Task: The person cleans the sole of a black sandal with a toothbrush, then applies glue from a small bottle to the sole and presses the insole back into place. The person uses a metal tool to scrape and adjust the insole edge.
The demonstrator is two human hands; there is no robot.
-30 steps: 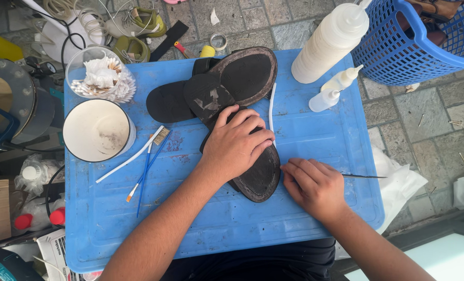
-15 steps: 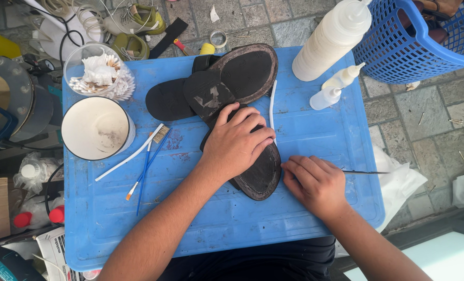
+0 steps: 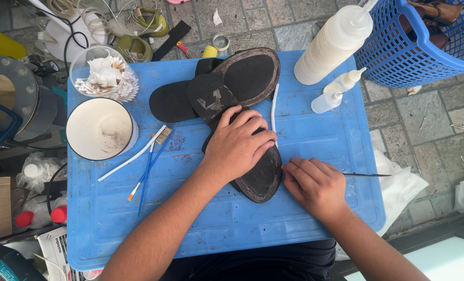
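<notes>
Pressing sole, left hand; right hand seemingly gripping tool.

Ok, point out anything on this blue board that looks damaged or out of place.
The upturned sandal at the top has pale scuffed patches where its dark surface has worn or peeled. The sole under the left hand looks rough and greyish. A white strip lies loose beside them. The right hand holds a thin dark tool.

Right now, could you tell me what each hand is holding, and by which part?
Left hand presses flat on the sandal sole; right hand grips a thin dark tool near its working end.
</notes>
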